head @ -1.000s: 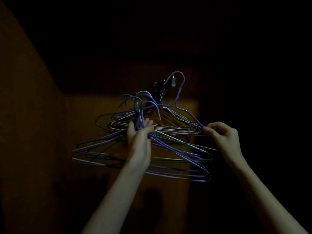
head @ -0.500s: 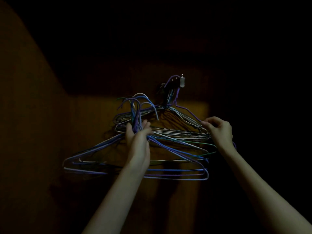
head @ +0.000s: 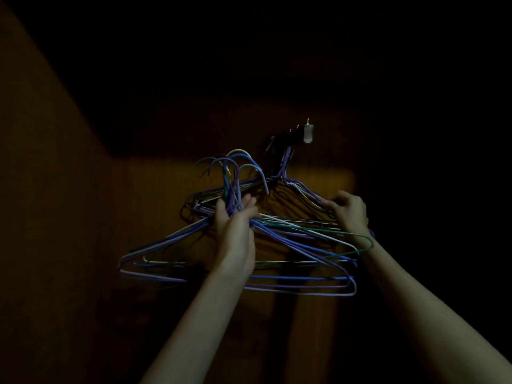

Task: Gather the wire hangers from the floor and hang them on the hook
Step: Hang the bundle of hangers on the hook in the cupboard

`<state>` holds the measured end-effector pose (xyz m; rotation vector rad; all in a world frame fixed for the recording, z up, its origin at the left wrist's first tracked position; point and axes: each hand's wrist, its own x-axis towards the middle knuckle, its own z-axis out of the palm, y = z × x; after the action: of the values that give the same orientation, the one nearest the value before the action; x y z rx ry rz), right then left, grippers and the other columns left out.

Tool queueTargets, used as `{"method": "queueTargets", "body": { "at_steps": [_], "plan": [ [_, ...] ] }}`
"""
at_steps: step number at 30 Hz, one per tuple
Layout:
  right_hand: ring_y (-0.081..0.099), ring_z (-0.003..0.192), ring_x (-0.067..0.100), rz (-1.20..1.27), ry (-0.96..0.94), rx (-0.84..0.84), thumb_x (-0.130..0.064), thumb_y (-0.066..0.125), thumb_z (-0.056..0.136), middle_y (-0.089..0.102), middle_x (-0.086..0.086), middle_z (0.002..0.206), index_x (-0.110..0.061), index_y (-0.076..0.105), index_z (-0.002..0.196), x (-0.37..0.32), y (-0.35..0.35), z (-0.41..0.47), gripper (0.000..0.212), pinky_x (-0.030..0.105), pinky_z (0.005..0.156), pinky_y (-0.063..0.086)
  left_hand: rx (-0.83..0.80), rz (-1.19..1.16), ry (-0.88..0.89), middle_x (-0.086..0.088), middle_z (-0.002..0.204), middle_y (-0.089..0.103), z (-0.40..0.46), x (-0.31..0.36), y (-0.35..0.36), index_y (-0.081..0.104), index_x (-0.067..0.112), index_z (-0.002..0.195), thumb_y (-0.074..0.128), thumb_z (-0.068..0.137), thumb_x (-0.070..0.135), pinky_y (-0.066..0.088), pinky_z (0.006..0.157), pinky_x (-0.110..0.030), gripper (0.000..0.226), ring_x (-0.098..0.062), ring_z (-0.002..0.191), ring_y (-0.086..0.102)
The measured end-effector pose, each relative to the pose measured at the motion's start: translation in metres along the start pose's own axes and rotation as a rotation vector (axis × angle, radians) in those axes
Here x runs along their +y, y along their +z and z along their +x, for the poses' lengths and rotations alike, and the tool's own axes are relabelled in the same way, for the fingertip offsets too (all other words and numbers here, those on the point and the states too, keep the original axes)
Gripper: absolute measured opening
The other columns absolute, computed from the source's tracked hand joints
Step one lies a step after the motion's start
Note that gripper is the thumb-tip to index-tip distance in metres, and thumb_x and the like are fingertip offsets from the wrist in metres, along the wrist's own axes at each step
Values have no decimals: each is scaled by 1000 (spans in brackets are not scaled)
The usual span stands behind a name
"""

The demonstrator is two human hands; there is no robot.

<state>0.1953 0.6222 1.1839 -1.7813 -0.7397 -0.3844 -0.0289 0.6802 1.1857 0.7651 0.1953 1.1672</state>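
Wire hangers (head: 291, 284) bunched in left hand (head: 235, 220), below hook (head: 308, 133).

A dim home closet or room corner: wood-panelled wall (head: 83, 217) with a wall hook (head: 308, 133).

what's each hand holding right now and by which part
The left hand grips a bundle of wire hangers by their necks, below the hooks. The right hand pinches the sloping shoulder wire of the hung hangers.
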Motion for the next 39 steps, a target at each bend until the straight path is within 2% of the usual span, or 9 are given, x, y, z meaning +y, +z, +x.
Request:
{"method": "queueTargets", "body": {
  "at_steps": [10, 15, 17, 20, 24, 27, 31, 35, 39],
  "plan": [
    [61, 90, 15, -173, -50, -3, -39, 65, 84, 67, -5, 94, -29, 66, 87, 1, -7, -4, 10, 37, 78, 50, -14, 33, -24, -17, 134, 52, -5, 0, -7, 10, 18, 150, 40, 82, -22, 35, 108, -35, 85, -23, 120, 53],
    [60, 96, 18, -67, -179, -19, -27, 71, 80, 61, 1, 109, -20, 69, 106, -3, -25, -14, 27, 43, 82, 53, -29, 67, -36, -16, 135, 51, -14, 2, -13, 15, 16, 150, 39, 82, -23, 35, 106, -35, 82, -23, 122, 51],
    [59, 96, 17, 37, -205, -98, -20, 69, 82, 62, 1, 104, -16, 69, 102, -13, -31, -29, 20, 34, 84, 51, -26, 77, -38, -16, 135, 51, -19, 2, -15, 17, 14, 150, 40, 82, -24, 35, 106, -35, 81, -24, 122, 51],
    [57, 87, 5, 100, -243, -251, -19, 66, 85, 64, -8, 90, -15, 69, 92, -35, -33, -63, 9, 17, 77, 43, -15, 78, -48, -17, 134, 51, -25, 1, -19, 16, 14, 150, 39, 82, -24, 35, 107, -36, 81, -25, 123, 51],
    [58, 78, -6, 68, -241, -554, -22, 63, 87, 63, -13, 84, -22, 66, 90, -59, -25, -102, 4, 13, 71, 43, 4, 107, -69, -16, 136, 50, -34, 0, -26, 21, 14, 149, 39, 80, -25, 36, 108, -36, 81, -25, 123, 51],
    [62, 82, 2, 4, -242, -681, -23, 62, 88, 67, -4, 89, -20, 69, 94, -68, -16, -121, 9, 14, 72, 47, -7, 130, -71, -15, 137, 49, -42, 0, -30, 25, 13, 148, 39, 80, -24, 33, 110, -39, 79, -25, 124, 51],
    [63, 88, 14, -16, -208, -666, -24, 63, 87, 69, 3, 91, -20, 70, 87, -70, -16, -133, 8, 28, 81, 50, -6, 136, -65, -15, 139, 48, -48, 5, -32, 28, 12, 147, 37, 80, -25, 35, 109, -38, 77, -26, 125, 50],
    [57, 70, 8, 83, -169, -590, -19, 59, 90, 62, -1, 78, -18, 65, 82, -71, -17, -136, 10, 18, 63, 47, -26, 152, -63, -16, 137, 48, -56, 7, -34, 31, 10, 146, 39, 80, -25, 40, 103, -34, 75, -26, 121, 53],
    [53, 63, 5, 175, -139, -486, -16, 58, 91, 58, -3, 73, -17, 62, 77, -67, -27, -137, 14, 9, 50, 41, -26, 125, -80, -18, 137, 48, -63, 8, -36, 29, 11, 147, 39, 80, -24, 34, 110, -41, 76, -28, 123, 51]
  ]
}}
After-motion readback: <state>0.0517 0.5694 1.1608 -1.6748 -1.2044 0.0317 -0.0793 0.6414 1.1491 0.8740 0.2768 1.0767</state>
